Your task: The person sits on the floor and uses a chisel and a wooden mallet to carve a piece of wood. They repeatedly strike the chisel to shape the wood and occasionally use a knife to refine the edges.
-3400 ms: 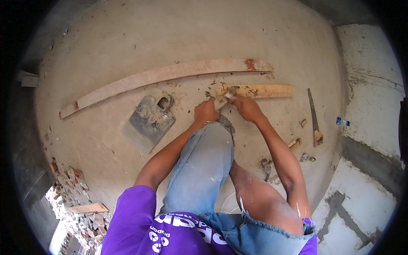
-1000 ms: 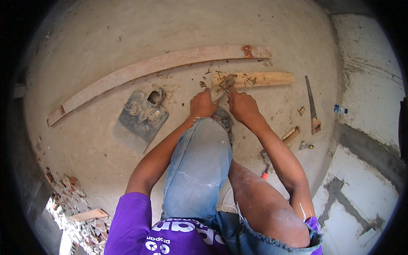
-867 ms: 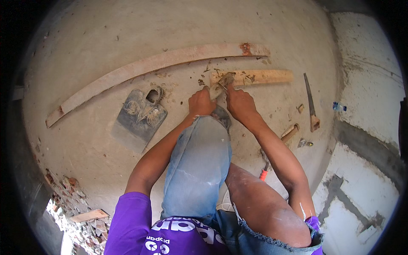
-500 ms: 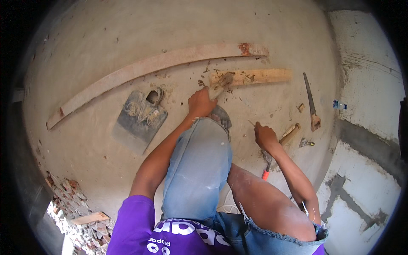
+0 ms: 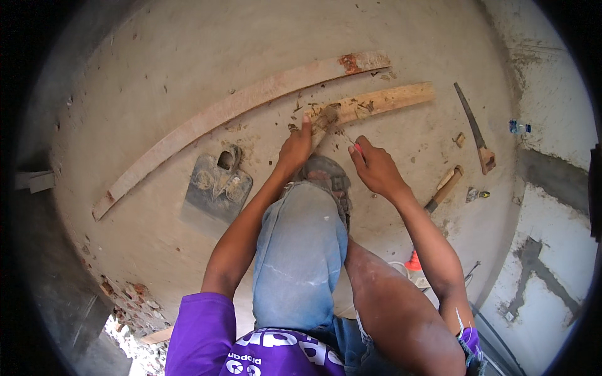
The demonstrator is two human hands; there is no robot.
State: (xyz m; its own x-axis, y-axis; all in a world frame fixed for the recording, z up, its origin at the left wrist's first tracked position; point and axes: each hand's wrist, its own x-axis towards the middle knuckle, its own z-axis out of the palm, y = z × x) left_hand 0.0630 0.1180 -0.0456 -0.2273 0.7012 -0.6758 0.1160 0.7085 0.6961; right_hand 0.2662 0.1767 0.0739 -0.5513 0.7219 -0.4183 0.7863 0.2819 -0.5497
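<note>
My left hand (image 5: 295, 150) is closed round a piece of wood (image 5: 320, 130) with a dark, rough far end, its thumb lying along the side. That end rests at the near end of a pale wooden plank (image 5: 389, 99) strewn with dark chips. My right hand (image 5: 379, 169) grips a small tool with a red handle (image 5: 358, 148); its thin shaft seems to point at the wood, though its tip is too fine to make out. My shod foot (image 5: 327, 172) stands just below the wood.
A grey hoe head (image 5: 216, 185) with a round socket lies left. A long board (image 5: 232, 106) runs beyond. To the right are a handsaw (image 5: 475, 128), a hammer (image 5: 445, 188) and a small scraper (image 5: 478, 195). Rubble (image 5: 135, 297) lies lower left; a block wall (image 5: 552, 207) stands right.
My right hand has moved up and left with the red-handled tool, close to the wood. My left hand keeps its hold, its thumb now raised along the wood. The view has shifted slightly.
</note>
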